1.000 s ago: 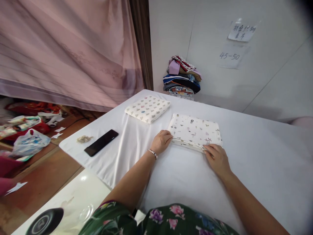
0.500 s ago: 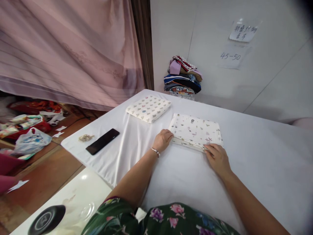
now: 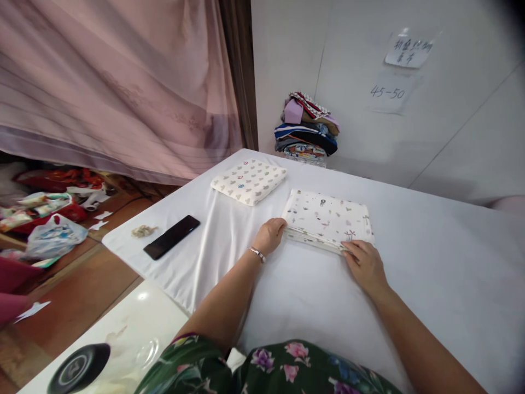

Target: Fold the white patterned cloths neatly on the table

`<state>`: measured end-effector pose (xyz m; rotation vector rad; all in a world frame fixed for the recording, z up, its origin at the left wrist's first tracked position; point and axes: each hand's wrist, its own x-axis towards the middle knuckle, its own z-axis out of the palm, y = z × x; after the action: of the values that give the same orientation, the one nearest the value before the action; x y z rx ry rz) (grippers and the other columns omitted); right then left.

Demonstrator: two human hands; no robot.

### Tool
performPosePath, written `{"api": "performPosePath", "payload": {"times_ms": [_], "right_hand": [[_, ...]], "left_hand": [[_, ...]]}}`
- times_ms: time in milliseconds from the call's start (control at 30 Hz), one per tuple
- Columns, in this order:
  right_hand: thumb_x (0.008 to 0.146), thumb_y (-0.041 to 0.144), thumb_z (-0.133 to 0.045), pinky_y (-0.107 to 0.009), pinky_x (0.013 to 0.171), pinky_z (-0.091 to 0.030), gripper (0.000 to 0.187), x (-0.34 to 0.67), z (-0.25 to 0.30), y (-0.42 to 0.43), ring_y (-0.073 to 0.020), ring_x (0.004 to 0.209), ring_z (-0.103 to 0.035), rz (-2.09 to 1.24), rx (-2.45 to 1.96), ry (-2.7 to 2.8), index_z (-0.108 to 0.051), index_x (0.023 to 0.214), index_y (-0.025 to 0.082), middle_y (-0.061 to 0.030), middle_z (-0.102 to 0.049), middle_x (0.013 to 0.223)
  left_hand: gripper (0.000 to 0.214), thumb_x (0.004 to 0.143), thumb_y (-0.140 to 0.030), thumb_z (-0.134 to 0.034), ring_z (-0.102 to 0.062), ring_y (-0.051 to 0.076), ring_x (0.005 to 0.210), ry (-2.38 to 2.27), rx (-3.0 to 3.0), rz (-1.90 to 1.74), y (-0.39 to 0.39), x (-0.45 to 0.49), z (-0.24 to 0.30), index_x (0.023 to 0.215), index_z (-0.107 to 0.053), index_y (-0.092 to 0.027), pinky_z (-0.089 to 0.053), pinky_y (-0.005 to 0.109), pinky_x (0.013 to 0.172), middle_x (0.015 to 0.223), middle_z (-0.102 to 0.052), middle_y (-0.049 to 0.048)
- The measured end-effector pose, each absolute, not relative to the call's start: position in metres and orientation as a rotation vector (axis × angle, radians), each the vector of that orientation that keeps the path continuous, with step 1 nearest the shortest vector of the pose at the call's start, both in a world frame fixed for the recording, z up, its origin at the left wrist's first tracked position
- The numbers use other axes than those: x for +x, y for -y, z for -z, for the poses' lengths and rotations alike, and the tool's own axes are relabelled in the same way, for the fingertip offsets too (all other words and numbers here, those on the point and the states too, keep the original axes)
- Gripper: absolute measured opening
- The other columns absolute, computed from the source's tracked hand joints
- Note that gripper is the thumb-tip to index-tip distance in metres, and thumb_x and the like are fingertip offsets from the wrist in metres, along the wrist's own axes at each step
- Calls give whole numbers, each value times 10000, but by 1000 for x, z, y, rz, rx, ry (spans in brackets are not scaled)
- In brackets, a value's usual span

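We find the right hand (image 3: 366, 268) pinching the layered near edge of the cloth (image 3: 326, 215) toward its right corner. The left hand (image 3: 269, 235) has its fingers drawn together at the near left corner; we cannot tell whether it pinches the layers or only rests against them. The cloth lies folded flat on the table (image 3: 435, 268), between and just ahead of both hands.

In our judgement, an uneven pull by either hand could skew the stack, since its near-edge layers do not lie quite flush. Lifting with only the top layers caught could let the lower ones slip open. A drag might also ruck the table's loose white cover, which is creased left of the left hand.

Ahead and left of the left hand lies a second folded cloth (image 3: 248, 183); farther left, a phone (image 3: 172, 237).

Containers stand well left of the left hand, below table level. The red box (image 3: 76, 208) holds pale packets we cannot identify. The plastic bag (image 3: 55, 239), just beside it, shows blue and white; we cannot make out its contents.
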<state>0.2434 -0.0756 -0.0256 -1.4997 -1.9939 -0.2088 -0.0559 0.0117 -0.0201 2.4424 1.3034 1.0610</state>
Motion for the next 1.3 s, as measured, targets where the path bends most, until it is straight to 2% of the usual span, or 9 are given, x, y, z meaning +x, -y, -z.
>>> {"api": "performPosePath", "payload": {"times_ms": [200,567,867,1300], "right_hand": [[846,269,-482,-358,762,-428,223,244,25,75,-199,870,-536,198,-1517,2002,-637,1000,224,-41,-603,934],[845,275,-480,-367,771,-435,227,244,27,75,-202,870,-539,184,-1507,1982,-635,1008,246,-41,-603,938],[841,268,-484,-366,769,-429,224,245,27,75,-202,869,-536,194,-1500,1997,-635,1004,240,-41,-599,937],[845,301,-488,-369,767,-429,235,247,32,74,-204,866,-528,195,-1487,1977,-635,1022,249,-43,-594,945]], "left_hand": [[241,749,-7,-438,-582,141,843,-1200,2450,-1098,-11,-57,18,842,-581,-177,-485,279,770,899,-626,39],[221,801,-98,-471,-553,167,891,-1305,2589,-961,-2,-55,12,924,-637,-177,-494,311,799,970,-594,69],[221,844,-98,-431,-524,172,861,-1467,2597,-827,1,-47,10,898,-631,-176,-496,305,750,949,-580,67],[200,806,-51,-426,-522,199,804,-1635,2756,-483,-4,-36,1,752,-594,-144,-453,317,660,860,-565,93]]}}
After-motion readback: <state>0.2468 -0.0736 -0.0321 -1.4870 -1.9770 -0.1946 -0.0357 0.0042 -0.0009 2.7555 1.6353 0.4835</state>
